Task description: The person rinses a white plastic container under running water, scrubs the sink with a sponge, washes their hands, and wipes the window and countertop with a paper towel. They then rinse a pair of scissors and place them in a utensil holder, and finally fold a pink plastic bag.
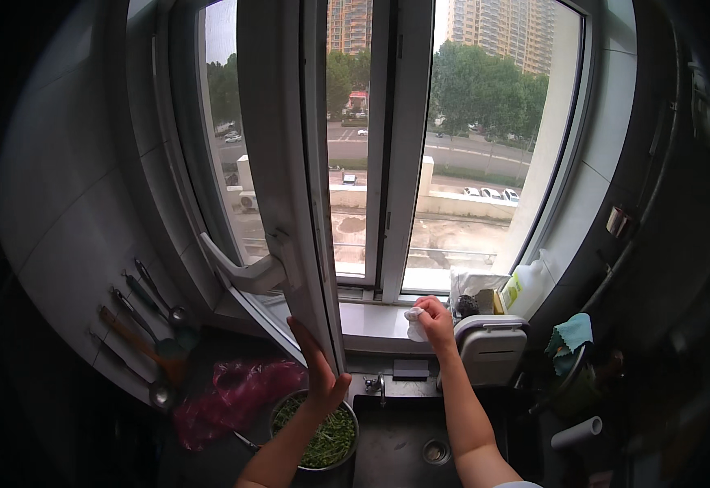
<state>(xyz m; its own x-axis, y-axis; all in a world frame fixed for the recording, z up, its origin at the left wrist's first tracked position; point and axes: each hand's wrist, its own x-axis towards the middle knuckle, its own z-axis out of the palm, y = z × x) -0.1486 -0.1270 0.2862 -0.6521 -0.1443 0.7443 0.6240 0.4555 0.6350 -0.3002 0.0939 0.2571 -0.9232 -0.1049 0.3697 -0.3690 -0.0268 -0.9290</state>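
An inward-opened window sash [282, 183] with a white handle [251, 274] stands at the left of centre. Against the lower part of its frame rests my left hand [320, 366], fingers extended and thumb apart. My right hand [437, 320] is closed on a crumpled white cloth or tissue [416, 324], above the white windowsill [373, 321]. Below my left hand and forearm sits a round metal bowl [357, 436] of green sprouts or chopped greens [330, 436]. The fixed window frame [391, 152] rises behind both hands.
A sink [391, 436] with a tap [379, 384] lies below. Beside it are a pink plastic bag [233, 396] and scissors or a similar tool [245, 440]. Ladles and spatulas [141, 341] hang left. At right are a white lidded bin [492, 351], a plastic bottle [523, 287] and a teal cloth [568, 341].
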